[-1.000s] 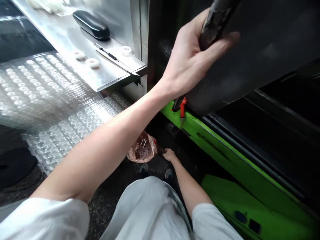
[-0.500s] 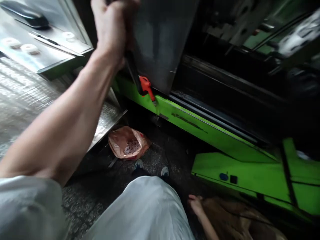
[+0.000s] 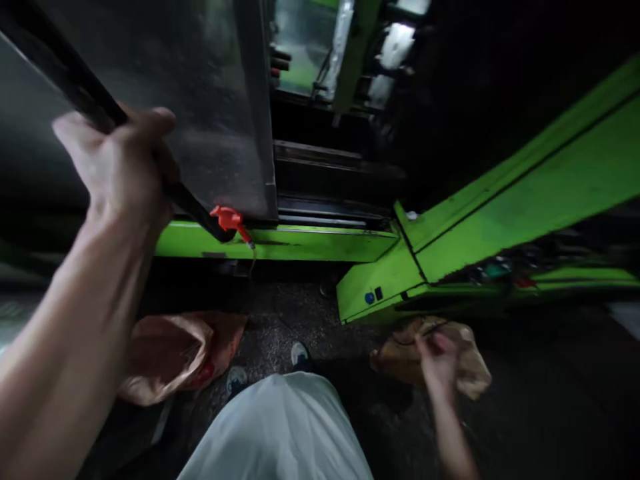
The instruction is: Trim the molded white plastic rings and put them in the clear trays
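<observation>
1. Bar [image 3: 193,210] in the head view: dark, its long axis slanting from the upper left edge down to the right, across the front of the grey panel [image 3: 215,120].
2. Left grip [image 3: 117,160] is closed around the bar, partway along it, so the bar runs out of the fist on both sides.
3. The lower end of the bar lies to the right of and below that fist, beside the red nozzle [image 3: 229,219] at the green rail [image 3: 320,247].
4. Right grip [image 3: 440,357] is well apart from the bar, low on the right over the brown bag [image 3: 470,360]; its fingers look curled, but I cannot tell whether they hold anything.
5. Left is plainly the nearer hand; the orange bag [image 3: 155,353] sits below the bar.
</observation>
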Demonstrator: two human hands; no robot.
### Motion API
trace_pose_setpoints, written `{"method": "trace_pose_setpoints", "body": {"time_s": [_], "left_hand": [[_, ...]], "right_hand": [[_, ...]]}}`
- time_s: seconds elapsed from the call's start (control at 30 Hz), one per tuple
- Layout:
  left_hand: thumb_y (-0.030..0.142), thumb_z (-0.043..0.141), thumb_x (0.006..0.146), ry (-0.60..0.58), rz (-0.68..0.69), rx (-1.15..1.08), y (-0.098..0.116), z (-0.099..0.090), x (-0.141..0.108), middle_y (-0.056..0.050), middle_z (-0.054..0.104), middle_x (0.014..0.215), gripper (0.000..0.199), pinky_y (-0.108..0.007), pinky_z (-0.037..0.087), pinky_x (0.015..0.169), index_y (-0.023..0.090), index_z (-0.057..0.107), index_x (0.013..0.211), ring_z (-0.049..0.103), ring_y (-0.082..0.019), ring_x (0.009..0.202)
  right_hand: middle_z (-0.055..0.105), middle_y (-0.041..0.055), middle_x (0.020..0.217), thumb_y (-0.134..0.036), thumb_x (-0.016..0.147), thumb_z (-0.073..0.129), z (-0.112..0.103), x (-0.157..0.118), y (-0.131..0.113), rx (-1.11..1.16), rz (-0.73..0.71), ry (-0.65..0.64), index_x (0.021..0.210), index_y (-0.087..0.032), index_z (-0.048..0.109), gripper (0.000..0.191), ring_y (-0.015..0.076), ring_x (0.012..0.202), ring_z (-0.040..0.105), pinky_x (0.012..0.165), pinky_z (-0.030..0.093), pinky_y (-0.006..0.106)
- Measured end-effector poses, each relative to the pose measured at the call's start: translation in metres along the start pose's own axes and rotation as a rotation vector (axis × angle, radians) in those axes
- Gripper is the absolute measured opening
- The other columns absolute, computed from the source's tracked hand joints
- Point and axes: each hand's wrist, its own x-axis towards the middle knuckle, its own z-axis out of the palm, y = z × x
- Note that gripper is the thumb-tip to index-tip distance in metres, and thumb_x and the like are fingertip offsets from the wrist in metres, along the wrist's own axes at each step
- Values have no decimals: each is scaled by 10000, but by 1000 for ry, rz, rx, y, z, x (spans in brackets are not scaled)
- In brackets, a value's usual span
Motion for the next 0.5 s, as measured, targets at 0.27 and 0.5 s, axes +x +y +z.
{"method": "trace_pose_setpoints", "body": {"time_s": [0.27, 0.5], "left_hand": [[377, 828, 714, -764, -184, -109, 48, 125, -100, 25, 477, 484, 384, -223, 305, 409, 161, 560, 542, 414, -110, 448], [412, 796, 746, -1205, -270, -327, 63, 210, -143, 28, 397, 504, 433, -259, 227, 440, 184, 480, 557, 323, -104, 465]], "right_hand": [[564, 227, 1343, -660, 775, 761, -33, 92, -109, 50, -138, 553, 1410, -121, 461, 885, 347, 1246, 576, 1050, 523, 512], [488, 282, 1430, -567, 822, 764, -13, 138, -119, -66, -38, 581, 1524, -40, 388, 955, 399, 1380, 464, 1191, 387, 521]]}}
